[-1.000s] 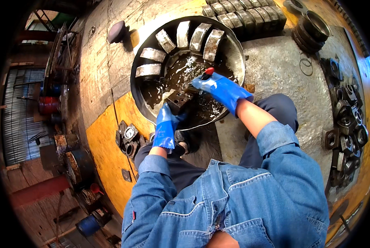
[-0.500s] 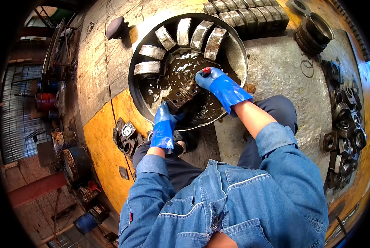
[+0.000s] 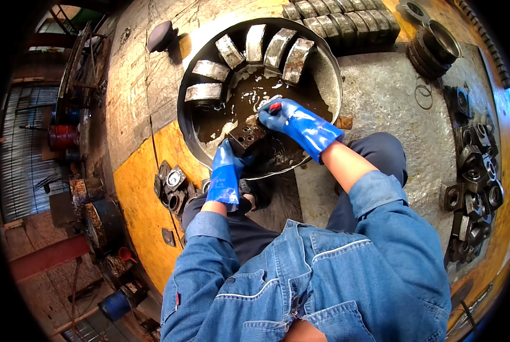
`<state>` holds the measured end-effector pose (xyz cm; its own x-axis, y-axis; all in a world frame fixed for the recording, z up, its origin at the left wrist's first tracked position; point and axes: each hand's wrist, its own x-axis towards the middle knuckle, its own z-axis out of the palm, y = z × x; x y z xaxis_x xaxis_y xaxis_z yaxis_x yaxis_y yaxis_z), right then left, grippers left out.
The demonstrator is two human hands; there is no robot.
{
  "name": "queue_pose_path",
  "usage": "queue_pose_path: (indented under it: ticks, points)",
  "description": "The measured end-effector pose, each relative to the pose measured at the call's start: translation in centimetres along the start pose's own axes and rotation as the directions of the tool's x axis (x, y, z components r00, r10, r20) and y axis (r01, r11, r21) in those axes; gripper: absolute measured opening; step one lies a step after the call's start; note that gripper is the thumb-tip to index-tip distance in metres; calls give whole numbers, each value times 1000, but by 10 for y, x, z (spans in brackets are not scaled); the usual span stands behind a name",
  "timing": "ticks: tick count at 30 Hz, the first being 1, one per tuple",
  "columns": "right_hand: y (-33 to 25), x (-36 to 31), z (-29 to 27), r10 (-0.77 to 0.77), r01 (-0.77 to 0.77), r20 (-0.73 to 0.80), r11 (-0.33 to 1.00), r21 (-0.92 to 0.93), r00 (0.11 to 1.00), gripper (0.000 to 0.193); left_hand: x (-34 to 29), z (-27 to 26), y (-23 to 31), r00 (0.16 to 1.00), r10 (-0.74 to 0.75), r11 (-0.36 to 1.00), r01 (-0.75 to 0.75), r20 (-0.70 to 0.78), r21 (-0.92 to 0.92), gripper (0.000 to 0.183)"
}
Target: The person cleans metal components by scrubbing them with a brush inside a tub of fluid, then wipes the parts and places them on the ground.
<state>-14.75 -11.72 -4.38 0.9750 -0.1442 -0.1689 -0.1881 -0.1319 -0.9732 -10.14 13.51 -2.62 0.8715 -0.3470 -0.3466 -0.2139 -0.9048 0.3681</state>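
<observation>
My left hand (image 3: 226, 175), in a blue rubber glove, grips a dark metal block with round holes (image 3: 248, 135) by its near left edge. The block is tilted over dark liquid (image 3: 254, 98) in a wide round metal pan (image 3: 336, 85). My right hand (image 3: 292, 122), gloved the same way, is closed around a red-handled tool (image 3: 275, 108), just beyond the block's right side. The tool's working end is hidden by the glove. Several curved metal pieces (image 3: 255, 44) stand along the pan's far and left inner wall.
Rows of similar curved pieces (image 3: 346, 25) stand beyond the pan. Stacked metal rings (image 3: 434, 48) and thin loose rings (image 3: 423, 96) lie at the right, near a heap of metal parts (image 3: 474, 171). More parts (image 3: 174, 179) lie left, and a dark rounded object (image 3: 161, 36) stands far left.
My right hand has moved left, bringing the red-handled tool closer to the block's far side. My left hand keeps its hold on the block almost in place.
</observation>
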Motion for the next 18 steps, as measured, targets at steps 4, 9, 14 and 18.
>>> queue_pose_path:
  ticks: [4, 9, 14, 18]
  points:
    - [51, 24, -17, 155, -213, -250, 950, -227, 956, 35, 6, 2, 11, 998, 56, 998, -56, -14, -7, 73]
    - [31, 7, -23, 287, -398, -303, 813, -426, 909, 36, 3, -1, 2, 999, 14, 997, -11, -49, 76, 61]
    - [-6, 0, -25, 257, -251, -143, 966, 58, 956, 30, 2, -6, 20, 998, -53, 998, 52, 26, 42, 58]
    - [-22, 10, 3, 72, -95, 79, 937, 337, 994, 16, -2, -8, 22, 999, 33, 999, -33, -4, -35, 60]
